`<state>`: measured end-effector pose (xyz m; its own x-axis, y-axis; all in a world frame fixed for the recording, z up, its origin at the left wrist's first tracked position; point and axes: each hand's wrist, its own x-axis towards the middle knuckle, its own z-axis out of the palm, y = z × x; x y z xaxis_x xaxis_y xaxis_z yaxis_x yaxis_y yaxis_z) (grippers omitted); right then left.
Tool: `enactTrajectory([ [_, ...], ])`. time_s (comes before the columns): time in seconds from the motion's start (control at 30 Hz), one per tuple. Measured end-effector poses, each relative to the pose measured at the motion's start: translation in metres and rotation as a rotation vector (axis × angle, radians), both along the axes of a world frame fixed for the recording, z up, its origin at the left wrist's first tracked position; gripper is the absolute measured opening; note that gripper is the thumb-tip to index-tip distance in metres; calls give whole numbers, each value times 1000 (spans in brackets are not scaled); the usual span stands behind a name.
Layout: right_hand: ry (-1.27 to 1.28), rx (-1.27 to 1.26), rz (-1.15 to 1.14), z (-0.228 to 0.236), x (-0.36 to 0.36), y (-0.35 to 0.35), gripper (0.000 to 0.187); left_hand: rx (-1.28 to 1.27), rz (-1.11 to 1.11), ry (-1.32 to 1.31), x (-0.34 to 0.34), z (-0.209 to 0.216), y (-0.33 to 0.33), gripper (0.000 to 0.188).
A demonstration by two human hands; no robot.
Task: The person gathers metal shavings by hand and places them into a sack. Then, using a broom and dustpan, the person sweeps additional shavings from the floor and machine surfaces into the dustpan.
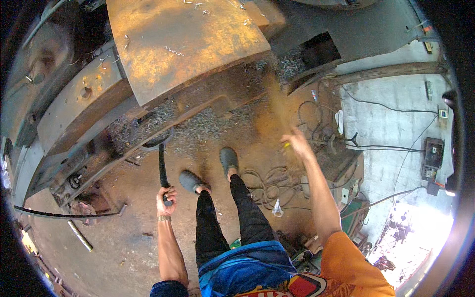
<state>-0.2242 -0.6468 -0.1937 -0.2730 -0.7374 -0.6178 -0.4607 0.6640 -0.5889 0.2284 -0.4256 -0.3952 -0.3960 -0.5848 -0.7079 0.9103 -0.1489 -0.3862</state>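
My left hand (pixel 166 196) is closed around the lower end of a black bar (pixel 162 166). The bar rises to a ring-shaped end (pixel 157 140) lying against a heap of metal shavings (pixel 198 129) under a rusty machine. Out to the right, my right hand (pixel 297 142) grips a long brownish stick (pixel 277 101). The stick is blurred by motion and reaches up toward the shavings near the machine's edge. My two feet in grey shoes (pixel 191 181) stand on the dirt floor between the hands.
A large rusty steel plate (pixel 183 44) tops the machine frame (pixel 74 114) at the left. Tangled cables (pixel 269 185) lie on the floor at the right. Electrical boxes (pixel 433 153) hang on the grey wall. A short metal pipe (pixel 79 235) lies at the lower left.
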Motion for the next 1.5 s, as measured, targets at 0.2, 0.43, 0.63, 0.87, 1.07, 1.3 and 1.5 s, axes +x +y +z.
enactTrajectory([
  [0.2, 390, -146, 490, 33, 11, 93, 77, 22, -33, -67, 2, 2, 0, 8],
  [0.43, -8, 17, -109, 12, 39, 81, 78, 6, -17, -62, 0, -1, 0, 8],
  [0.63, -464, 51, 214, -12, 153, 136, 82, 34, 14, -15, -2, 0, 0, 8],
  [0.87, -3, 15, 225, 59, 67, 137, 83, 30, 35, -50, -5, 6, -1, 8],
  [1.07, -106, -28, -55, 4, 3, 1, 64, 30, 77, 11, -3, -3, 4, 9],
  [1.3, -25, -196, 439, -73, 144, 88, 81, 78, 48, -40, -8, -9, 6, 10],
  [1.5, -228, -57, 449, 11, 181, 162, 83, 69, 59, -39, -8, -6, 4, 7],
])
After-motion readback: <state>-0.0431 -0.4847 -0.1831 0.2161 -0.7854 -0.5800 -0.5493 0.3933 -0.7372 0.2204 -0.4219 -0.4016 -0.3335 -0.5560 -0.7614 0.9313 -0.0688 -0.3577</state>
